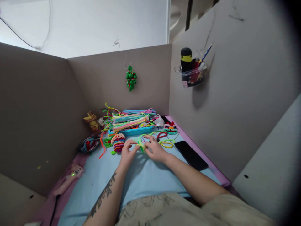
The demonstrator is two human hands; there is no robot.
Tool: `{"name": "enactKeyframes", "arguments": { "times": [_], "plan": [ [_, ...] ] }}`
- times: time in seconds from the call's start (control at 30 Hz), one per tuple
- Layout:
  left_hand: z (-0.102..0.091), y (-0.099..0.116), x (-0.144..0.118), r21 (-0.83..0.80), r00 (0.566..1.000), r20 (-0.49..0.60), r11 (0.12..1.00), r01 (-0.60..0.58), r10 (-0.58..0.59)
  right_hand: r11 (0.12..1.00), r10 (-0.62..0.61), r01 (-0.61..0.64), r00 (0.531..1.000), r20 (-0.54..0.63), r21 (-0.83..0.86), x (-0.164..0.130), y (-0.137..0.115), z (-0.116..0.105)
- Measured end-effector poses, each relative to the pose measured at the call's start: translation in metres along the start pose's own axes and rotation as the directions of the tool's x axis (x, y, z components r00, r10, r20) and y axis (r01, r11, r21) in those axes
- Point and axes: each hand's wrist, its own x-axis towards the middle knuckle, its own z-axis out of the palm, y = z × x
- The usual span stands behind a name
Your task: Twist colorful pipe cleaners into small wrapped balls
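My left hand [127, 153] and my right hand [154, 149] meet over the light blue mat [141, 179], both pinching a small yellow-green pipe cleaner piece [141, 146] between their fingertips. A striped, multicoloured pipe cleaner figure [118, 142] stands just left of my left hand. Yellow [167, 144] and red [161, 135] pipe cleaner loops lie just right of my right hand.
A blue tray [135, 130] heaped with pipe cleaners sits at the back. A black phone [190, 154] lies on the right, a pink glue gun [70, 177] on the left, a dark bowl [88, 145] beside it. Grey partition walls enclose the desk; a green ornament [131, 78] and a pen holder [193, 75] hang on them.
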Motion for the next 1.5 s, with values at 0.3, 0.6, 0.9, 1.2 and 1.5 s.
{"name": "enactKeyframes", "arguments": {
  "times": [0.3, 0.6, 0.9, 1.2, 1.5],
  "plan": [
    [0.002, 0.007, -0.003, 0.014, 0.979, 0.199, 0.999, 0.040, -0.042, 0.999, 0.025, -0.019, 0.991, 0.134, -0.041, 0.001, 0.005, -0.003],
    [-0.006, 0.020, 0.000, 0.152, 0.966, 0.210, 0.972, -0.181, 0.148, 0.989, -0.136, 0.110, 0.942, 0.308, 0.100, 0.007, -0.002, -0.026],
    [-0.002, 0.003, 0.000, 0.061, 0.999, 0.033, 0.998, -0.024, 0.022, 0.988, 0.001, -0.030, 0.981, 0.193, 0.148, 0.005, 0.004, -0.015],
    [0.015, 0.009, -0.012, -0.305, 0.952, 0.201, 0.909, 0.283, -0.229, 0.978, 0.077, -0.079, 0.997, 0.016, 0.191, 0.001, -0.005, 0.009],
    [0.010, 0.001, -0.007, -0.233, 0.964, 0.162, 0.941, 0.245, -0.211, 0.967, 0.050, -0.026, 0.995, -0.087, 0.253, -0.001, -0.004, 0.005]
  ]
}}
